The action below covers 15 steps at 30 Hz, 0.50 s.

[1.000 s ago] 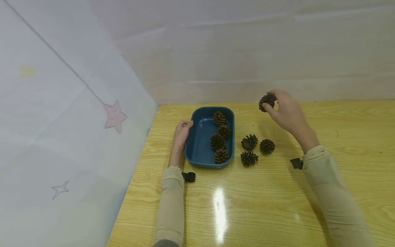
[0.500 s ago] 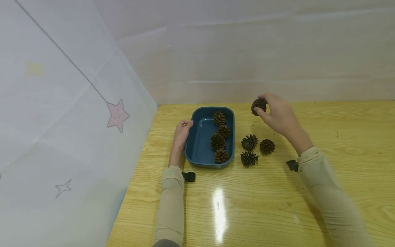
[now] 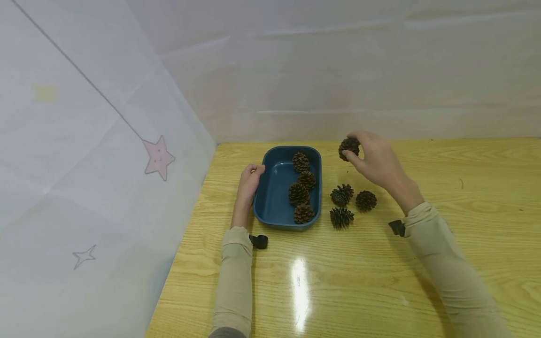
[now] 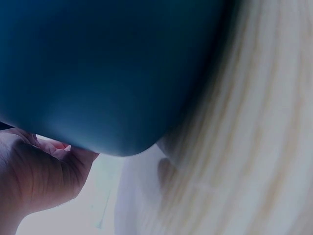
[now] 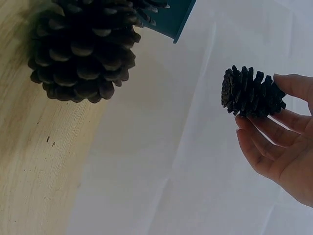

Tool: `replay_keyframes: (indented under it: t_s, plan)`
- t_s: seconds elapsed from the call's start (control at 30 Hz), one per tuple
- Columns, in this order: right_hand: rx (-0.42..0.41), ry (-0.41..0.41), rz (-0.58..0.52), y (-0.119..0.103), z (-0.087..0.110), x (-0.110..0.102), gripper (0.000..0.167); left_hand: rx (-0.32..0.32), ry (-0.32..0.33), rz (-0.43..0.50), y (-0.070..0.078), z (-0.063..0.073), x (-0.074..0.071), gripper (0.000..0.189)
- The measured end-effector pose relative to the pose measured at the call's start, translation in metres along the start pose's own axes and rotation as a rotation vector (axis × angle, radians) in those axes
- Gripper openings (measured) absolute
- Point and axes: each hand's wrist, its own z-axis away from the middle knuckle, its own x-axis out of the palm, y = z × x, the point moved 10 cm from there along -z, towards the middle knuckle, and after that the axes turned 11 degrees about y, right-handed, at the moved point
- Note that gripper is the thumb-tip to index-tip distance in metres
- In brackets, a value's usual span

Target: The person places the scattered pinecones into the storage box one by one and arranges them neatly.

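Note:
A dark blue rectangular tub [image 3: 274,197] stands on the table, several brown pine cones [image 3: 298,193] along the right side inside it. At its left rim my left hand [image 3: 247,187] grips the edge, thumb tip over the rim. In the left wrist view that hand [image 4: 46,169] lies against the outer wall [image 4: 112,88]. My right hand [image 3: 378,159] pinches a pine cone [image 3: 349,149] between thumb and fingers, right of the tub's far end. The right wrist view shows this held cone [image 5: 252,92] raised, the thumb on one side and fingertips beneath.
Three loose pine cones, among them a rounder one [image 3: 366,201] and a spiky one [image 3: 341,218], lie right of the tub. A pale sheet [image 3: 321,84] hangs behind the wooden table [image 3: 359,281]. Another sheet [image 3: 110,197] with printed stars borders the left side.
My right hand has moved left with the pine cone, nearer the tub, and slightly toward the table's front. The left hand and the tub have kept their place.

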Motion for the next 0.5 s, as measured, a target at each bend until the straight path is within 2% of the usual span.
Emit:
replay_keyframes:
  t_s: [0.5]
  plan:
    - [-0.022,0.011,0.002,0.0023,-0.0001,0.0063,0.042,-0.009,0.007,0.005,-0.0043,-0.0037,0.0022,0.026]
